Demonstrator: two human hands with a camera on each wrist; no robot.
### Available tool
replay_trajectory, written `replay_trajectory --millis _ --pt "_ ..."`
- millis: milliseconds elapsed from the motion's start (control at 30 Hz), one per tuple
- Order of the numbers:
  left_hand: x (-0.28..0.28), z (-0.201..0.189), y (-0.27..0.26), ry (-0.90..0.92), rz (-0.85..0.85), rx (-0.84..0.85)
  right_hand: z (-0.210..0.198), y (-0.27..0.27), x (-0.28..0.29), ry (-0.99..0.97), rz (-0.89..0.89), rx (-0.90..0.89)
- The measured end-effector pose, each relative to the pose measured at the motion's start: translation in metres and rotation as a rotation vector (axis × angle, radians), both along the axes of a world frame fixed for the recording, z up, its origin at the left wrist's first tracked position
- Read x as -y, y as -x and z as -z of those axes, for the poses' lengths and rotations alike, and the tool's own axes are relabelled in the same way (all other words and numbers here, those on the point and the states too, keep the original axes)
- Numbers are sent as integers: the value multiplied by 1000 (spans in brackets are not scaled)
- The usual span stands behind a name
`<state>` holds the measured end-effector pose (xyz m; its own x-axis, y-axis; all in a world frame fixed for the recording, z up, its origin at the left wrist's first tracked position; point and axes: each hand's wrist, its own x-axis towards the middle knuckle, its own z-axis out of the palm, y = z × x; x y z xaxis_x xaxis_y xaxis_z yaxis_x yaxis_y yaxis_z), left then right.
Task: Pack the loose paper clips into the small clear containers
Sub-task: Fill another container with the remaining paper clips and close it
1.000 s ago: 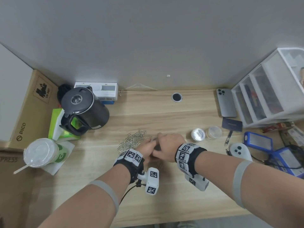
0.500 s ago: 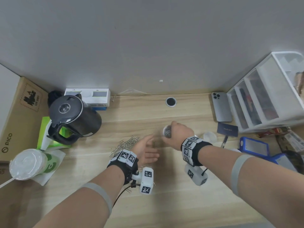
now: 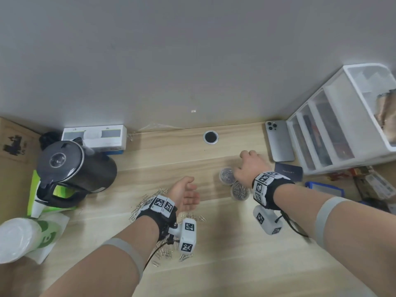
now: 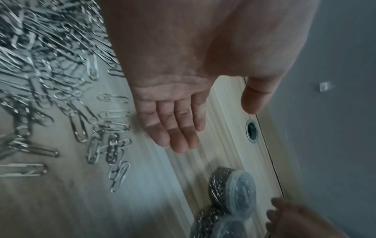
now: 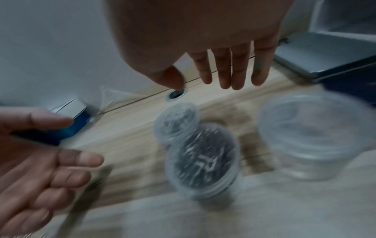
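Loose silver paper clips (image 3: pixel 147 203) (image 4: pixel 50 77) lie heaped on the wooden desk (image 3: pixel 162 159) beside and under my left wrist. My left hand (image 3: pixel 190 192) (image 4: pixel 215 125) hovers open, palm up, holding nothing. Two small clear lidded containers full of clips (image 3: pixel 227 176) (image 3: pixel 240 191) stand side by side; in the right wrist view they are the far one (image 5: pixel 177 122) and the near one (image 5: pixel 203 159). My right hand (image 3: pixel 246 166) (image 5: pixel 203 83) is above them, fingers straight, gripping nothing. A third clear container (image 5: pixel 309 136), with no clips visible inside, stands right of them, hidden in the head view.
A black kettle (image 3: pixel 72 168) stands left, a lidded cup (image 3: pixel 19 241) at front left. A phone (image 3: pixel 279 142), a dark card (image 3: pixel 288 171) and a white drawer unit (image 3: pixel 342 125) fill the right. A cable hole (image 3: pixel 210 137) sits near the wall.
My right hand carried a filled container away from the left hand to the right, set it beside the other filled one and let go. The left hand opened near the clips.
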<state>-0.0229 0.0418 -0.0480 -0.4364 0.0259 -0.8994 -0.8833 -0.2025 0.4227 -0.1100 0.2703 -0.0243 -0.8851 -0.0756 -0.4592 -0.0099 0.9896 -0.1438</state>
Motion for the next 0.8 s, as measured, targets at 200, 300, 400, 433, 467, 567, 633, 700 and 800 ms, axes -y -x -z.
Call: replay_trajectory --millis 200,300,400,433,467,567,633,700,800 --pt "-13 -3 7 7 35 -4 2 -3 -39 -211 -47 244" --pt "-12 -6 5 18 51 -6 8 -22 -39 -267 -71 259" --pt "-7 -10 0 24 60 -8 11 -39 -36 -329 -61 205" --pt "-3 -12 -3 27 64 -11 10 -44 -34 -347 -32 193" --pt "-1 -13 -5 29 69 -13 7 -46 -33 -358 5 179" --pt "8 -15 -16 39 89 -16 -9 -52 -31 -355 126 99" --pt "13 -18 -24 23 95 -13 -26 -56 -26 -302 183 7" --pt "18 -23 -34 -10 93 -15 -43 -63 -13 -191 177 -60" --pt "22 -32 -49 -91 76 -29 -55 -79 23 55 105 4"
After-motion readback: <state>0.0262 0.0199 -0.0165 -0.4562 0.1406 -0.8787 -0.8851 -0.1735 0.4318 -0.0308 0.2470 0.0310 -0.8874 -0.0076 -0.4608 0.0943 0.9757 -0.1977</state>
